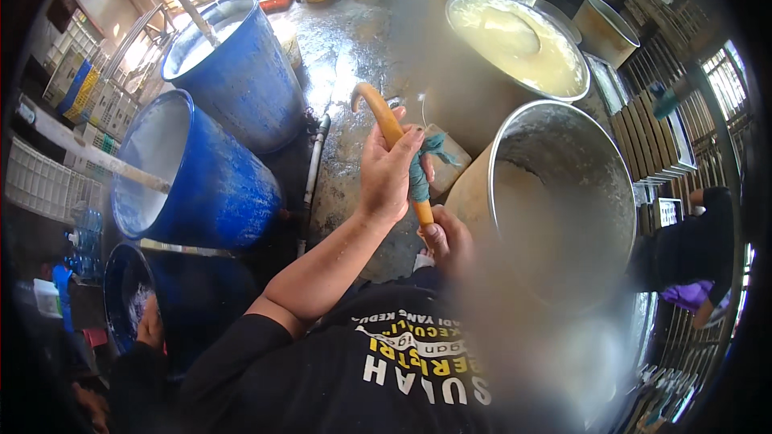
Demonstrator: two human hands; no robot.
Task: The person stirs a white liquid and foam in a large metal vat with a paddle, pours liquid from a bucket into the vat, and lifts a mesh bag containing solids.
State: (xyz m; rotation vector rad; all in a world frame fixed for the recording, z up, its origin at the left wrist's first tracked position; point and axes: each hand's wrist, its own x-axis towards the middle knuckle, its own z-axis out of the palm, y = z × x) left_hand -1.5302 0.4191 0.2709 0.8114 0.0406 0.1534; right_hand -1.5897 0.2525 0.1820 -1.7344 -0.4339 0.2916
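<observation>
Both of my hands are on an orange tube (pixel 379 104), which hooks over at its far end and has a green cloth strip (pixel 419 180) wound and knotted about its middle. My left hand (pixel 386 169) is closed round the upper part, thumb lying along it beside the cloth. Lower down, my right hand (pixel 449 239) grips the near end, partly lost in a blurred patch. Just to the right stands a large metal drum (pixel 461 197); its inside looks pale and is partly smeared. Behind the cloth, a pale block-like thing (pixel 452 157) rests on the floor.
At left stand blue barrels (pixel 256 72), two with poles in them. Another person's hand (pixel 149 323) is at the nearest barrel. A drum of yellowish liquid (pixel 515 36) is at far right, near stacked trays (pixel 653 137). A person in dark clothes (pixel 691 253) works beyond. Wet floor (pixel 346 40) lies between.
</observation>
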